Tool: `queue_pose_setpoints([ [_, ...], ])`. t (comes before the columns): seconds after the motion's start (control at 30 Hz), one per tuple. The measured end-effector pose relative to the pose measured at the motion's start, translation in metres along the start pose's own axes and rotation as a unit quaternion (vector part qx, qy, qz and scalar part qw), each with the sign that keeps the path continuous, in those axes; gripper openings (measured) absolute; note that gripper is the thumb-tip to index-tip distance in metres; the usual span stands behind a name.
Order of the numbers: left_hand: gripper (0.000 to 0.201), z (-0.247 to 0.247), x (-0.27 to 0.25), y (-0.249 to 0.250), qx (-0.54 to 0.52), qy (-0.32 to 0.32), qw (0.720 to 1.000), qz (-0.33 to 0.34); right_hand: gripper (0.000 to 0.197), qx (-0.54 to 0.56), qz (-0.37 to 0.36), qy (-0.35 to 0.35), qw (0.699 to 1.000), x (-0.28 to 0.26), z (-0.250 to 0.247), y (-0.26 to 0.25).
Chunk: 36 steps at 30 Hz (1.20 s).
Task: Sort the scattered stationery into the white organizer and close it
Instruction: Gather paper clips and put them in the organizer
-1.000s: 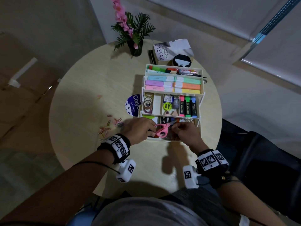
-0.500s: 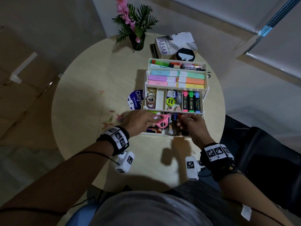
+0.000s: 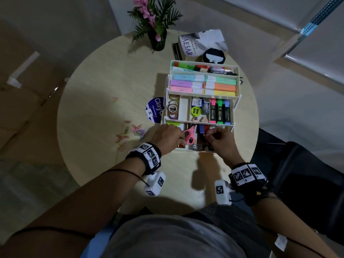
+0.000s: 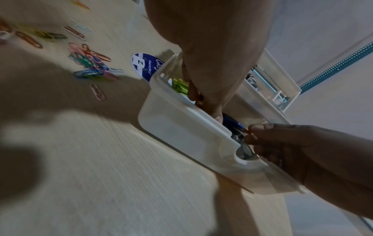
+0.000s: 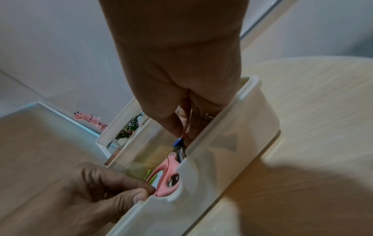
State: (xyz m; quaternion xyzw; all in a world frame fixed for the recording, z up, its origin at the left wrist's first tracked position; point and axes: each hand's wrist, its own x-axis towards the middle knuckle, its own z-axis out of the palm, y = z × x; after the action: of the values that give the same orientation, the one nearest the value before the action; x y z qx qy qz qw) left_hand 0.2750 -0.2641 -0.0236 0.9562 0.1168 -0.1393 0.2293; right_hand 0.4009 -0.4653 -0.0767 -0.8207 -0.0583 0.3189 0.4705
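The left hand (image 3: 168, 137) reached into the near, lowest compartment of the white organizer (image 3: 237, 103), its fingers curled down beside the handle of the pink scissors (image 3: 189, 135); from the right wrist view its fingertips (image 5: 141, 194) lay against the pink handle at the front wall, though whether they actually pinched it could not be told. The right hand (image 3: 218, 139) hovered over the same compartment, thumb and forefinger pinched together on a thin orange item (image 5: 185, 132) too small to identify, just above a blue-capped object (image 5: 178, 142) inside.

The organizer stood open on the round pale counter (image 3: 104, 86), its tiers stepped back away from the person. The top tier held mixed markers (image 3: 202, 68), the next held pastel highlighters (image 3: 202, 85), and the third held tape rolls (image 3: 173, 108) on the left and pink, green and blue highlighters (image 3: 220, 111) on the right. The scissors lay in the bottom compartment with the handle towards the near wall.

Coloured paper clips (image 3: 130, 134) lay scattered on the counter to the left of the organizer, well outside it. A round blue sticker (image 3: 153, 109) lay partly under the organizer's left edge. At the far side of the counter stood a potted plant with pink flowers (image 3: 155, 21), a book (image 3: 199, 42) and a black round object (image 3: 214, 55).
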Motion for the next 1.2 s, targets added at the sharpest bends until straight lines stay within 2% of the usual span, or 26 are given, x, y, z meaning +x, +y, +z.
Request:
queue_pose_setpoints([
  [0.13,0.023,0.001,0.0,0.003,0.027,-0.031,0.999,-0.007,0.009,-0.008,-0.011,0.001,1.0,0.001,0.0,0.001],
  [0.23,0.021,0.004,0.0,0.003,0.01,-0.032,0.999,-0.023,0.013,-0.011,-0.013,-0.001,1.0,0.002,0.0,0.003],
  [0.37,0.015,0.002,-0.006,0.0,-0.113,0.021,0.993,-0.03,0.015,-0.011,-0.033,0.014,0.999,-0.003,-0.002,-0.001],
  [0.5,0.013,0.006,-0.015,-0.01,-0.281,0.099,0.953,-0.059,0.013,-0.007,-0.055,0.024,0.998,-0.009,0.0,0.0],
  [0.6,0.019,0.001,-0.018,-0.022,-0.364,0.061,0.927,-0.073,0.014,0.016,-0.036,0.014,0.999,-0.015,0.008,-0.006],
  [0.67,0.02,-0.004,-0.021,-0.025,-0.381,0.029,0.921,-0.071,0.018,0.071,-0.002,0.007,0.997,-0.02,0.014,-0.015],
  [0.8,0.018,-0.009,-0.022,-0.025,-0.411,0.004,0.908,-0.083,0.027,0.177,0.067,-0.007,0.982,-0.022,0.016,-0.026],
  [0.97,0.02,-0.009,-0.02,-0.028,-0.435,0.026,0.894,-0.101,0.021,0.211,0.084,0.0,0.974,-0.019,0.01,-0.02],
  [1.07,0.022,-0.008,-0.02,-0.03,-0.469,0.041,0.876,-0.105,0.031,0.197,0.081,-0.024,0.977,-0.019,0.013,-0.016],
  [1.13,0.021,-0.008,-0.021,-0.03,-0.462,0.02,0.881,-0.105,0.035,0.215,0.088,-0.048,0.972,-0.019,0.016,-0.018],
  [1.2,0.019,-0.009,-0.019,-0.028,-0.431,-0.004,0.897,-0.1,0.036,0.255,0.105,-0.07,0.959,-0.019,0.019,-0.022],
])
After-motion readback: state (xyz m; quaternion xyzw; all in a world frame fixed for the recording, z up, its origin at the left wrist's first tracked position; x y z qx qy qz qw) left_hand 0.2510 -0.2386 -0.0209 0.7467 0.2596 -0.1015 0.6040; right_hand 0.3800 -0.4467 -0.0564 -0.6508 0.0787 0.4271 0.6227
